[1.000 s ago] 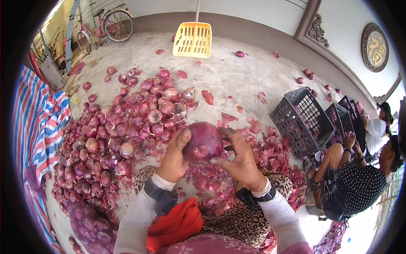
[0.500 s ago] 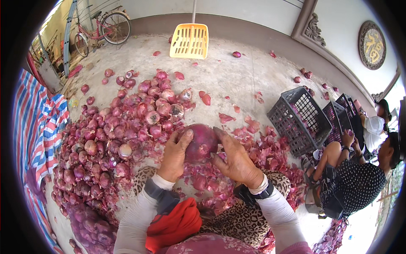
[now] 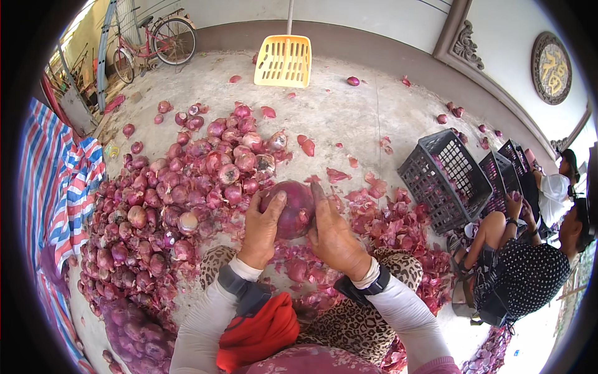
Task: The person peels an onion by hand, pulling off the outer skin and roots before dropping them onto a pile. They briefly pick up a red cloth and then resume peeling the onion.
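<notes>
A large purple-red onion (image 3: 291, 215) sits between my two hands, above the loose skins and in front of my knees. My left hand (image 3: 260, 229) grips its left side, thumb across the top and the other fingers mostly hidden under it. My right hand (image 3: 338, 240) presses on its right side, forefinger along the edge and thumb tip low against it. To the left spreads a big pile of red onions (image 3: 180, 193), several with roots and loose skin showing. Shed onion skins (image 3: 389, 234) lie under and to the right of my hands.
Black plastic crates (image 3: 445, 181) stand at right beside seated people (image 3: 523, 268). A yellow slotted shovel (image 3: 283, 60) leans at the back wall, a bicycle (image 3: 156, 40) at far left. A striped sheet (image 3: 59, 181) and a purple mesh sack of onions (image 3: 140, 336) border the left side.
My right hand has closed in against the onion, its forefinger and thumb nearer each other than before. The onion has turned slightly. The whole view has shifted a little.
</notes>
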The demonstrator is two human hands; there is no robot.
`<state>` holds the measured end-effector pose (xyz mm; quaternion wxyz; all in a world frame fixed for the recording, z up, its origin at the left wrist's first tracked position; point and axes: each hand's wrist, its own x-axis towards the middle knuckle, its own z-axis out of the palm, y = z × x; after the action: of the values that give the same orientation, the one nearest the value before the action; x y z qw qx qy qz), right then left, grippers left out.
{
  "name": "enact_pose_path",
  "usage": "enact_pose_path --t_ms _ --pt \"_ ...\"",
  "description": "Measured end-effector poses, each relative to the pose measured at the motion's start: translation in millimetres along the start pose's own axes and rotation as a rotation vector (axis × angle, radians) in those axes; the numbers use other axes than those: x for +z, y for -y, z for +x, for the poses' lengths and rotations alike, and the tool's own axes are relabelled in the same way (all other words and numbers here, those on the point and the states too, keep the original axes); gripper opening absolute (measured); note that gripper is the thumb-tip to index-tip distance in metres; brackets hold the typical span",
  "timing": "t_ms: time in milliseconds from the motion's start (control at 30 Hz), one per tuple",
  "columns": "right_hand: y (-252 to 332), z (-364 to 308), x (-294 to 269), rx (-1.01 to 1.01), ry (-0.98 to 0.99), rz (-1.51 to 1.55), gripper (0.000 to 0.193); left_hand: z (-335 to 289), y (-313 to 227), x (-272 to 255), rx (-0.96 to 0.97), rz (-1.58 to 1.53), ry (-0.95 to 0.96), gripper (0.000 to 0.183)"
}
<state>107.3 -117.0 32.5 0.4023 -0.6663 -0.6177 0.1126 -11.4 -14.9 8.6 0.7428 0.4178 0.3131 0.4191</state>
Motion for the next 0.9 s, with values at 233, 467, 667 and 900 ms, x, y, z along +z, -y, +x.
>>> enact_pose_path --t_ms 233,467,667,900 --pt "-5.7 0.0 22.4 0.018 -0.179 0.056 0.068 0.3 4.5 -1.3 0.047 0.02 -0.026 0.036" --pt "-6.2 -1.6 12.2 0.061 -0.186 0.045 0.059 0.4 -4.0 -1.2 -0.103 -0.116 -0.038 0.038" --pt "-3.1 -1.9 7.9 0.021 -0.238 -0.08 0.052 0.5 0.0 -1.5 -0.019 -0.047 -0.034 0.039" --pt "-2.2 -3.7 11.2 0.098 -0.188 0.02 0.06 -2.0 0.4 1.6 0.25 0.141 0.003 0.033"
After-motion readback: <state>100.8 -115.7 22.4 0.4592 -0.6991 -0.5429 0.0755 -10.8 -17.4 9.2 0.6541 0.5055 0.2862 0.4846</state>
